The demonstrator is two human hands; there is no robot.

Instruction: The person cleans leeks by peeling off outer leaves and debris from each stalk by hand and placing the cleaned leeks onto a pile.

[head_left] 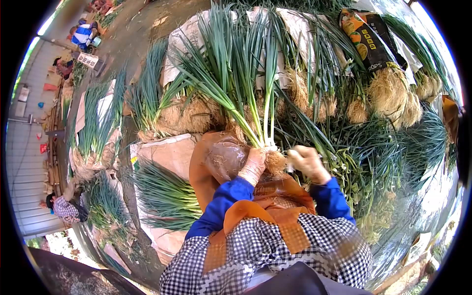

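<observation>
My left hand (255, 161) is wrapped round the lower white stems of a few green onions (266, 115), held over my lap. Their leaves fan upward and away from me, and the tan root clump (276, 163) hangs beside that hand. Just right of the roots is my right hand (309, 163), its fingers curled together. A whitish bit shows at its fingertips, too small to name. Brown plastic-like covering (206, 160) lies over my legs, with loose root scraps on it.
Bundled green onions with bushy roots (391, 93) lie in a row ahead. A pile of green onions (167, 196) rests on sacking at my left. Stripped leaves (354, 172) heap at my right. Another person (69, 209) sits at far left among more bundles.
</observation>
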